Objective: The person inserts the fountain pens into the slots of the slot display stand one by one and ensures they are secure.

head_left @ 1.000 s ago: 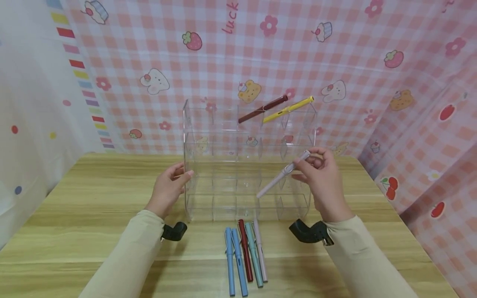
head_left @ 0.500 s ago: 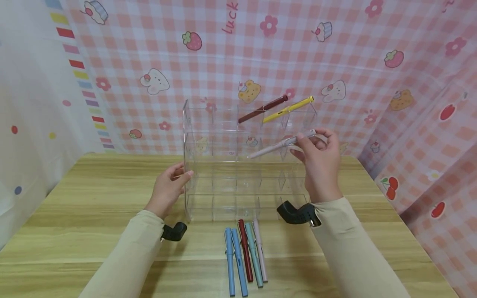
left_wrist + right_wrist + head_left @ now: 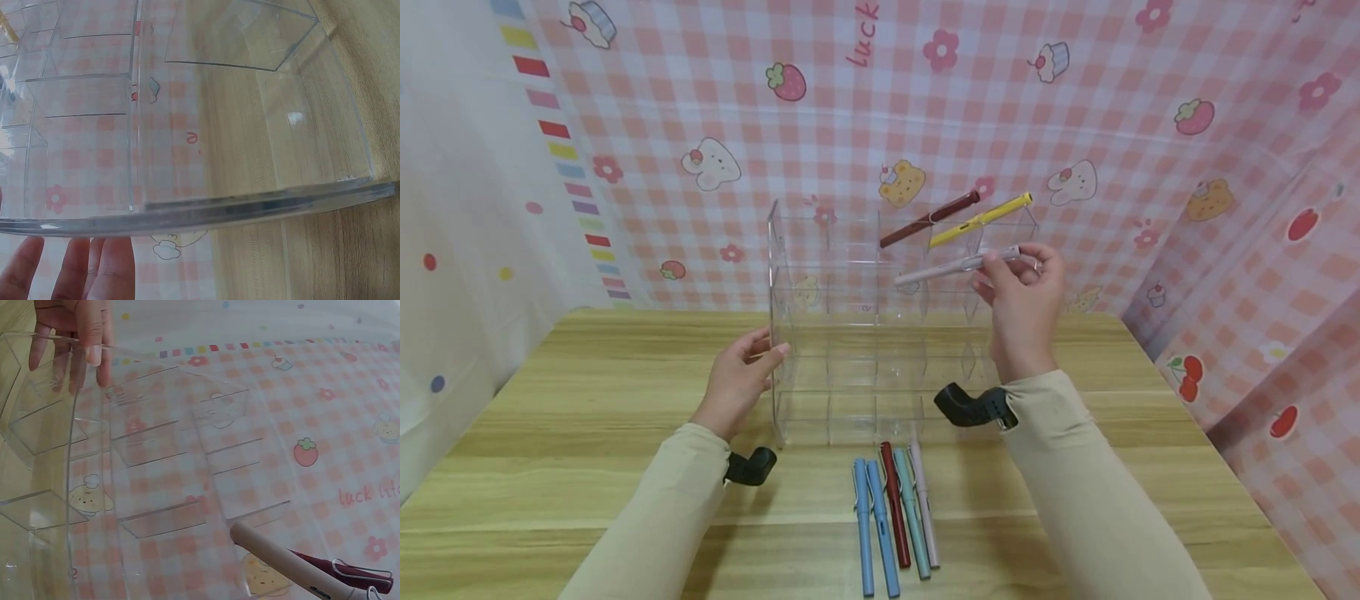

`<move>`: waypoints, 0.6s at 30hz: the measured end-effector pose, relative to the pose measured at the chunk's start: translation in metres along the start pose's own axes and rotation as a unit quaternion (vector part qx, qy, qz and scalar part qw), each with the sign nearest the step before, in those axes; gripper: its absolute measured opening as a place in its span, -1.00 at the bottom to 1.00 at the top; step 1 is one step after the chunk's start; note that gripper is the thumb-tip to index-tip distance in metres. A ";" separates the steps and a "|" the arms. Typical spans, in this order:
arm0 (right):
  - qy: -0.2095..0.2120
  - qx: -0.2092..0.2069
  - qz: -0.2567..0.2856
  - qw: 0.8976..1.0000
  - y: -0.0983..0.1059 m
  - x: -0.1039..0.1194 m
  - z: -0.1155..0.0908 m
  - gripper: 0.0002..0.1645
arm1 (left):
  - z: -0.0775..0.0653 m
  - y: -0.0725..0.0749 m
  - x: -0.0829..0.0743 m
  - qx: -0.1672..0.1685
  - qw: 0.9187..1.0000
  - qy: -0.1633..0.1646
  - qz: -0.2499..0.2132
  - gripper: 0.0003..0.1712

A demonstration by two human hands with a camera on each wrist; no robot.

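Observation:
A clear acrylic pen rack point(image 3: 853, 325) with several compartments stands upright on the table. My left hand point(image 3: 739, 379) grips its left side panel point(image 3: 206, 212), thumb in front and fingers point(image 3: 112, 269) on the outer face. With fingertips and thumb, my right hand point(image 3: 1026, 312) pinches a pale pink pen point(image 3: 934, 272) near its clip end. That pen point(image 3: 281, 556) slants across the rack's upper right part, its bare end toward the left. Above it, a dark red pen point(image 3: 917, 229) and a yellow pen point(image 3: 981, 219) lie tilted in the top tier.
In front of the rack lie several pens side by side: two blue pens point(image 3: 864, 533), a red pen point(image 3: 896, 508), a green pen point(image 3: 912, 517) and another pink pen point(image 3: 925, 508). A checked cloth point(image 3: 850, 125) hangs behind the wooden table point(image 3: 587, 417).
My right hand has risen and shifted left with the pale pink pen, now flatter and at the upper tiers. The left hand stays on the rack's side.

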State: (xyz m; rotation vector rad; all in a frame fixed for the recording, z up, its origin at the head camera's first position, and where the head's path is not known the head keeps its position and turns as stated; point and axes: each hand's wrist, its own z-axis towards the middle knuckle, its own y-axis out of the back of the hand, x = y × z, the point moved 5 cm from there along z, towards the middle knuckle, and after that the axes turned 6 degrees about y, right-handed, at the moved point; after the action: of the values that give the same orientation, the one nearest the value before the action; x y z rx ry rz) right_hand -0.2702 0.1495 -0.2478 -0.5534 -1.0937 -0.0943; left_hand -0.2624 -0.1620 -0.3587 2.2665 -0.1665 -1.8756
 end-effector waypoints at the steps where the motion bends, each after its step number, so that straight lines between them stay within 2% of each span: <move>1: 0.000 -0.002 -0.003 1.000 -0.001 -0.002 0.000 -0.61 | 0.000 0.000 0.000 0.000 1.000 -0.001 0.001 -0.30; 8: 0.001 0.004 -0.032 0.999 -0.007 -0.016 0.000 -0.62 | 0.000 0.000 0.001 0.002 1.000 0.000 0.003 -0.30; 18: 0.006 0.014 -0.046 0.999 -0.011 -0.030 -0.003 -0.64 | 0.002 0.000 0.003 0.005 1.000 0.000 0.002 -0.30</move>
State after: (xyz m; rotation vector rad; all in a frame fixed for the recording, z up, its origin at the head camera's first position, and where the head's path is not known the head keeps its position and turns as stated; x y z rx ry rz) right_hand -0.2856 0.1323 -0.2708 -0.4780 -1.1079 -0.1620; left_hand -0.2637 -0.1629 -0.3614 2.2703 -0.1805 -1.8782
